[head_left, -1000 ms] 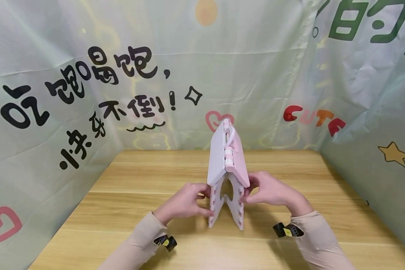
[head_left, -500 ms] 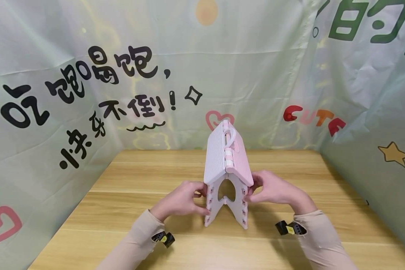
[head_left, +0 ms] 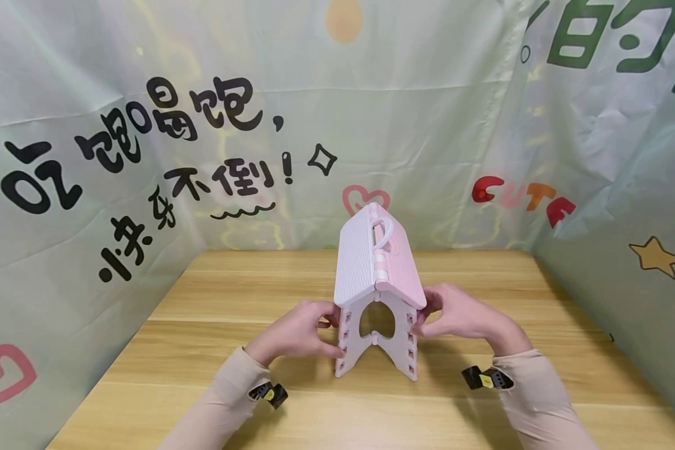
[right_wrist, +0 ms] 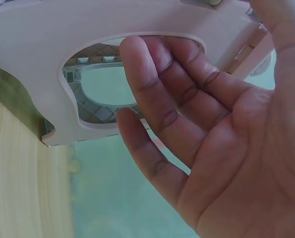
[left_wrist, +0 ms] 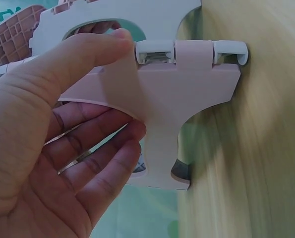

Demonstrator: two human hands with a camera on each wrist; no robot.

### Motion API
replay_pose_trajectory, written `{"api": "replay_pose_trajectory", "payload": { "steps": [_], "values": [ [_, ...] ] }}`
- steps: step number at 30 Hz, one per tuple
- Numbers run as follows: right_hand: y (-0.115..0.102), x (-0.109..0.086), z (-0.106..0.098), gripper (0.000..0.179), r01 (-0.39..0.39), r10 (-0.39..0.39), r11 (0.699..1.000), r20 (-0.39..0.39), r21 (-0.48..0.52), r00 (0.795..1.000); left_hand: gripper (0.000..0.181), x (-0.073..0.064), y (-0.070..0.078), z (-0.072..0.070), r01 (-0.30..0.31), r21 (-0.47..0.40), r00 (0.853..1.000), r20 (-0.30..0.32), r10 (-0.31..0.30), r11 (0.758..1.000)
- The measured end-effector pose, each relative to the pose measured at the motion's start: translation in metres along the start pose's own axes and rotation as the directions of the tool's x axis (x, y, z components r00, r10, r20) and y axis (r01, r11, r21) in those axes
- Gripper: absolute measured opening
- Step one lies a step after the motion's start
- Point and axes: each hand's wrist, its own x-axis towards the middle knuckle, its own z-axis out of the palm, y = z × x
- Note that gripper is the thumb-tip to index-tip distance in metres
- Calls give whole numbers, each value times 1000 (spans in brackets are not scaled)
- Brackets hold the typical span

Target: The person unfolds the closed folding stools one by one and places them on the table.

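Observation:
A pink and white plastic folding stool (head_left: 355, 259) stands half unfolded on the wooden table, its top bent like a roof with a small carry handle (head_left: 384, 234) along the ridge. My left hand (head_left: 299, 331) grips the left side panel. In the left wrist view, the thumb (left_wrist: 105, 48) presses near the hinged edge and the fingers curl at a cutout. On the opposite panel, my right hand (head_left: 462, 314) holds on; in the right wrist view its fingers (right_wrist: 162, 99) curl at an opening, while the thumb's tip is out of frame.
The wooden table (head_left: 230, 287) is enclosed by printed fabric curtains (head_left: 427, 125) at the back and sides. Wrist cameras (head_left: 269, 394) are strapped over beige sleeves (head_left: 540, 387).
Both hands have moved apart, drawing the stool's side panels outward. The roof-like top has spread wider and its ridge has sunk slightly.

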Motion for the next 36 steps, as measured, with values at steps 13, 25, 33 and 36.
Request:
{"api": "replay_pose_trajectory", "payload": {
  "steps": [13, 25, 33, 36],
  "values": [
    [-1, 6, 8, 41, -26, 18, 996, 88, 82, 996, 48, 0, 3, 2, 7, 20, 1000, 16, -7, 1000],
    [-5, 4, 2, 43, -7, -3, 993, 86, 117, 996, 56, -2, 4, -11, -1, 4, 999, 45, 1, 1000],
    [-19, -8, -27, 43, -52, 52, 999, -41, 3, 998, 43, -4, 10, -48, -37, -97, 990, -140, 23, 995],
    [-25, -11, -36, 54, -89, 84, 995, -93, -51, 992, 46, 3, 17, -56, -43, -127, 976, -216, 15, 991]
  ]
}}
